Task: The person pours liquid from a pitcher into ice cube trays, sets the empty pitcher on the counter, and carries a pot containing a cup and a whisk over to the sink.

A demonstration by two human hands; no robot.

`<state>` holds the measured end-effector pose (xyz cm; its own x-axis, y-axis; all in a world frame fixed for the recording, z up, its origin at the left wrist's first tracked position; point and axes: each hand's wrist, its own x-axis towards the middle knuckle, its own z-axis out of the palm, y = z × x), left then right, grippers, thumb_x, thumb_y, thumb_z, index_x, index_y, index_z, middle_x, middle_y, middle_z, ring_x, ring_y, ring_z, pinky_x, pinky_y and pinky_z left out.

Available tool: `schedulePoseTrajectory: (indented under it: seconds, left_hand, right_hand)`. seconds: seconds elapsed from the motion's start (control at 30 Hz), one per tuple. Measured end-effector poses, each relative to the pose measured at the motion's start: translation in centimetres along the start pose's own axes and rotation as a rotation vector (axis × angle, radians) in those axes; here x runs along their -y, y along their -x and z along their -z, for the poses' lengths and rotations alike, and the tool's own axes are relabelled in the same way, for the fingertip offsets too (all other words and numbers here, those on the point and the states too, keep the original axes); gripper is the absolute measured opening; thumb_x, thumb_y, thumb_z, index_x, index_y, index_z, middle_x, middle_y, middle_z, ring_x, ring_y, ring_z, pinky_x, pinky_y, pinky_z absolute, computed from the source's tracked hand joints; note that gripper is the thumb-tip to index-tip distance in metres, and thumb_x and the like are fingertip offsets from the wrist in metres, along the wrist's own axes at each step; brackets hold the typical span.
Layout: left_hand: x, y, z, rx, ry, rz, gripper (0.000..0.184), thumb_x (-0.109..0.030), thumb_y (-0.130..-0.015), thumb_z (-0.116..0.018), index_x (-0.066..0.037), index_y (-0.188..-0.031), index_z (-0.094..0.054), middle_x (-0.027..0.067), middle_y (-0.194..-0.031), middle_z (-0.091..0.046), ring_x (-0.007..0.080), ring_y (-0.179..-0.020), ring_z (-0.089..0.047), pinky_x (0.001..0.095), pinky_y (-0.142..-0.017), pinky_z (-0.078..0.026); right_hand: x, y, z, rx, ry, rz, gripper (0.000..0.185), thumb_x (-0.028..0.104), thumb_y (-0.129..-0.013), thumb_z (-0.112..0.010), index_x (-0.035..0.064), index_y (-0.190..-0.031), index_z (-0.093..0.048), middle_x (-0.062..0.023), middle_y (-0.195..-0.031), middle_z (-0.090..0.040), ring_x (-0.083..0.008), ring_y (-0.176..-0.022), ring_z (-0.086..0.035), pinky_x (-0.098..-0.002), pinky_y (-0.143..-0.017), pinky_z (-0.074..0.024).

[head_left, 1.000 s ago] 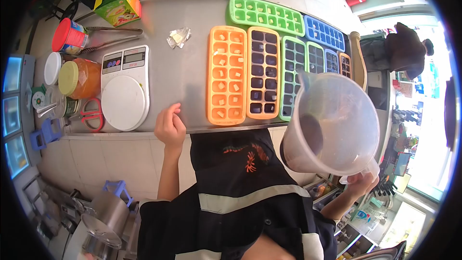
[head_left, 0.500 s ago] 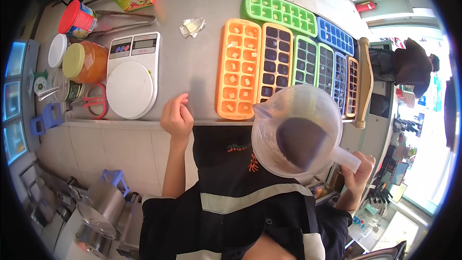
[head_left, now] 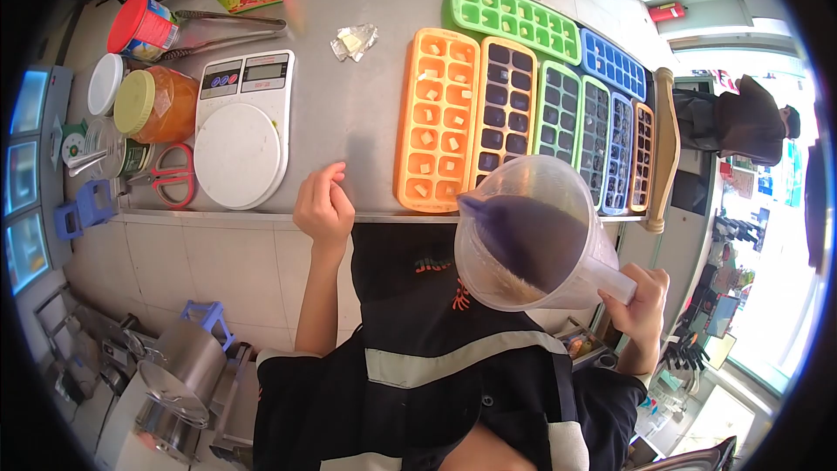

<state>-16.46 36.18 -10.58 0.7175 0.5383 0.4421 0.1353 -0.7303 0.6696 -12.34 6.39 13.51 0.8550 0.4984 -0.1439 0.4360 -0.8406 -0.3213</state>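
Note:
My right hand grips the handle of a clear plastic jug with dark liquid in it. The jug is tilted, its spout close to the lower end of an orange tray whose compartments hold dark liquid. Left of that, another orange tray holds pale cubes and no dark liquid. My left hand hovers at the table's front edge with curled fingers, nothing visible in it. Pale cubes also lie in the green tray at the back. Dark contents fill a second green tray.
A white scale, red-handled scissors, an orange-filled jar and tongs lie left on the metal table. Foil sits mid-table. Blue trays stand right, beside a wooden board. Another person is beyond.
The jug has moved left from over the right side toward the dark-filled orange tray, and its liquid has run toward the spout. The table has shifted slightly in view. My left hand stays curled.

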Motion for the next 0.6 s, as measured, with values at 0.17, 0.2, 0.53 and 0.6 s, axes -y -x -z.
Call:
schedulePoseTrajectory:
  seconds: [0.17, 0.2, 0.53, 0.6]
  left_hand:
    - [0.01, 0.03, -0.04, -0.011, 0.004, 0.0, 0.026, 0.006, -0.061, -0.041, -0.009, -0.074, -0.058, 0.0009, -0.06, -0.055, 0.016, -0.053, -0.051, 0.0259, -0.044, -0.038]
    - [0.01, 0.05, -0.03, -0.008, 0.001, 0.003, 0.026, 0.006, -0.061, -0.041, -0.009, -0.074, -0.058, 0.0009, -0.06, -0.055, 0.0161, -0.053, -0.051, 0.026, -0.044, -0.038]
    - [0.07, 0.03, -0.04, -0.01, 0.005, 0.007, 0.026, 0.006, -0.061, -0.041, -0.009, -0.074, -0.058, 0.0015, -0.06, -0.055, 0.0166, -0.053, -0.051, 0.0259, -0.044, -0.038]
    - [0.1, 0.04, -0.02, -0.008, 0.003, 0.008, 0.026, 0.006, -0.061, -0.041, -0.009, -0.074, -0.058, 0.0016, -0.06, -0.055, 0.0167, -0.054, -0.051, 0.0259, -0.045, -0.039]
  right_hand:
    - [-0.13, -0.04, -0.09, 0.013, -0.014, -0.001, 0.019, 0.013, -0.054, -0.066, 0.0012, -0.058, -0.051, -0.0109, -0.045, -0.046, -0.0248, -0.039, -0.05, -0.0272, -0.039, -0.0374]
    - [-0.15, -0.04, -0.11, 0.017, -0.02, -0.003, 0.019, 0.013, -0.054, -0.066, 0.0012, -0.059, -0.051, -0.0109, -0.044, -0.046, -0.0248, -0.039, -0.05, -0.0272, -0.039, -0.0375]
    - [-0.31, -0.13, -0.29, 0.014, -0.01, -0.02, 0.019, 0.014, -0.056, -0.065, 0.001, -0.058, -0.051, -0.0115, -0.044, -0.047, -0.0262, -0.039, -0.05, -0.0281, -0.039, -0.0374]
    - [-0.27, -0.19, -0.35, 0.0, 0.003, -0.043, 0.02, 0.014, -0.056, -0.065, 0.0006, -0.057, -0.051, -0.012, -0.044, -0.046, -0.027, -0.04, -0.05, -0.0284, -0.04, -0.0374]
